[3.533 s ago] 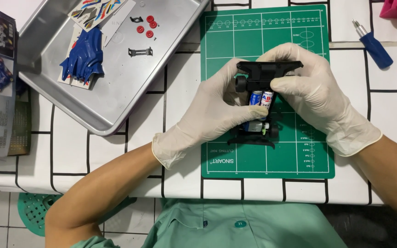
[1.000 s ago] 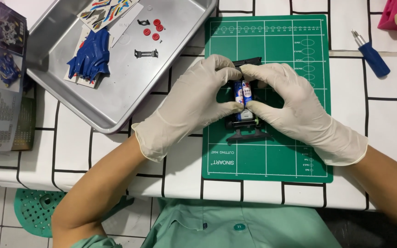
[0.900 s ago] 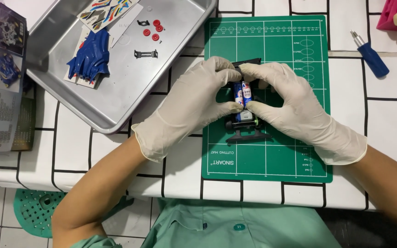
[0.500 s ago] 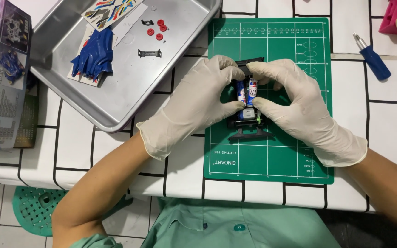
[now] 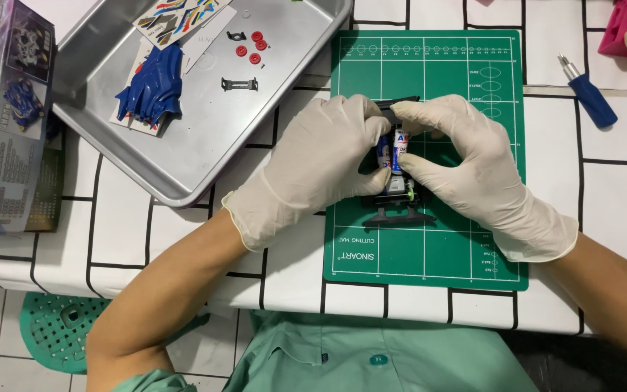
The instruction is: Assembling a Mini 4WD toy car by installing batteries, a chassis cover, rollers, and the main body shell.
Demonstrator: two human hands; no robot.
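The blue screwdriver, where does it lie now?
In the head view the blue screwdriver lies on the tiled table at upper right, just past the right edge of the green cutting mat, apart from both hands.

Hobby workbench, green cutting mat (image 5: 429, 239), metal parts tray (image 5: 183, 156)

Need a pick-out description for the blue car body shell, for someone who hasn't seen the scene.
Find the metal tray at the table's upper left. Inside it, toward its left side, lies the blue car body shell on a white card. It is the tray's only large blue piece; its neighbours are small red wheels and black parts.
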